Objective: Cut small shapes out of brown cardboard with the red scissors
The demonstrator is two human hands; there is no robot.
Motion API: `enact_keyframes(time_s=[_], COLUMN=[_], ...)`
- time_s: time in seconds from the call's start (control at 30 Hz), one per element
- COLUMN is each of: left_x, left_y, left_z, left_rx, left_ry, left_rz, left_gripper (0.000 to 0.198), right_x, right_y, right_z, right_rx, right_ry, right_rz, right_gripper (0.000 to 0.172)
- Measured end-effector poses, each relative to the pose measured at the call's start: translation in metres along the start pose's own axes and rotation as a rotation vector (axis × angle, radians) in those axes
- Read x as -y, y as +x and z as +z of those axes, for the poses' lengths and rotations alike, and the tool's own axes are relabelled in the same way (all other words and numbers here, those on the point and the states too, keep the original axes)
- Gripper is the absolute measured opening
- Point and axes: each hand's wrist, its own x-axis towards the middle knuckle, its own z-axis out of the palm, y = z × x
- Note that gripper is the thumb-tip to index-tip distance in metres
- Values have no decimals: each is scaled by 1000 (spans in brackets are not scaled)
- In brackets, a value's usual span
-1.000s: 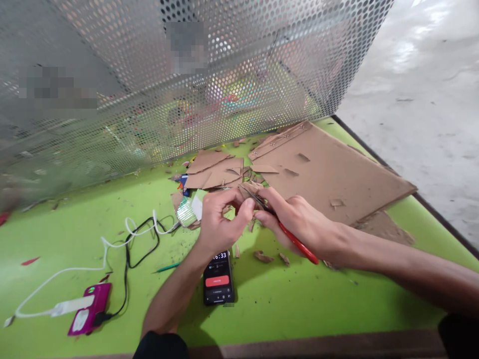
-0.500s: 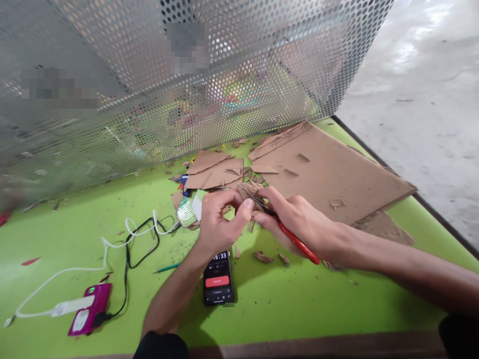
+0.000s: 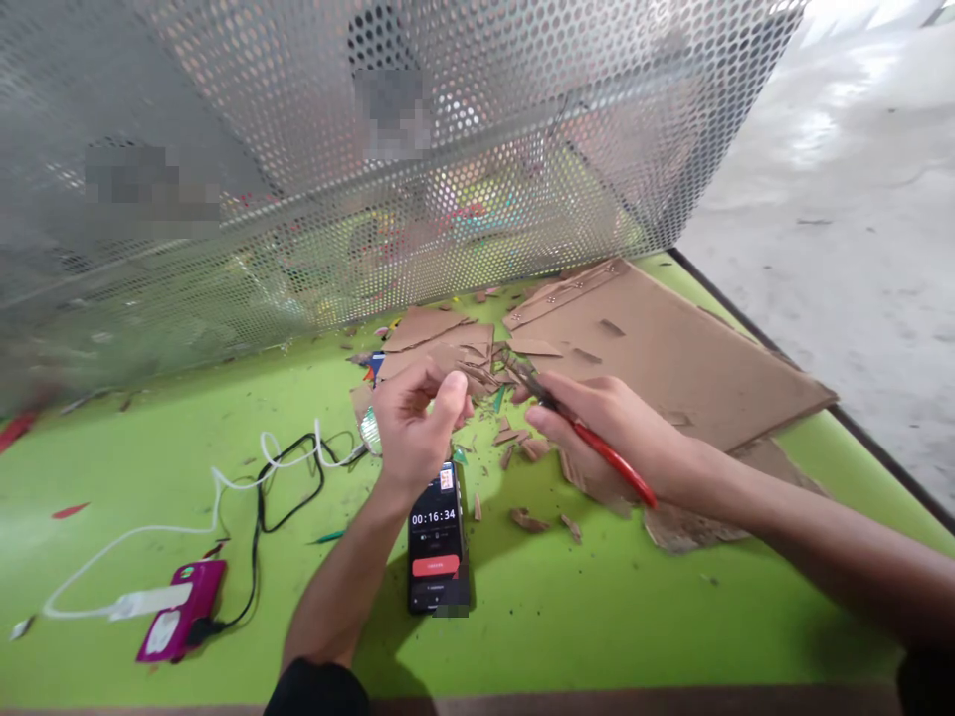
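My right hand [image 3: 608, 433] is wrapped round red-handled pliers [image 3: 616, 462]. Their slim metal jaws point up and to the left, towards cardboard scraps. My left hand [image 3: 418, 423] is closed in a pinch, thumb up, left of the jaws and apart from them. What sits between its fingers, if anything, is hidden; brown scraps [image 3: 481, 376] show right behind the fingertips. Small torn cardboard pieces [image 3: 528, 519] lie below and between the hands. Beneath my left wrist, a phone [image 3: 435, 537] lies face up with a timer at 00:16:34.
A large cardboard sheet [image 3: 693, 358] covers the right of the green table [image 3: 298, 626]. Flat cardboard pieces [image 3: 425, 328] lie at the back, against a perforated metal screen [image 3: 448, 219]. On the left are a magenta power bank-like block [image 3: 183, 617] and looped cables [image 3: 254, 517].
My hands have moved apart: the left went left, while the right, with the pliers, shifted slightly right. More of the phone and the scraps between the hands shows now.
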Motion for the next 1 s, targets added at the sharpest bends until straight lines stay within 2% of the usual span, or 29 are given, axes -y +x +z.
enact_keyframes(time_s=[0.1, 0.2, 0.3, 0.47, 0.63, 0.83, 1.0], left_x=[0, -2, -4, -9, -11, -9, -7], left_y=[-3, -8, -11, -14, -14, -15, -15], left_z=[5, 12, 18, 25, 28, 25, 23], left_rx=[86, 176, 202, 260, 246, 190, 182], left_ry=[76, 136, 153, 157, 185, 402, 467], left_rz=[-17, -51, -60, -64, -28, 178, 245], left_gripper=[32, 31, 31, 27, 27, 26, 19], right_x=[1, 2, 2, 3, 5, 2, 1], right_y=[1, 2, 2, 2, 1, 0, 0], right_z=[0, 1, 3, 6, 6, 10, 11], right_rx=[-132, -179, -196, -306, -330, -353, -357], right_ry=[125, 217, 254, 239, 250, 221, 163], right_rz=[82, 112, 103, 100, 108, 75, 59], right_gripper=[21, 12, 9, 7, 8, 10, 11])
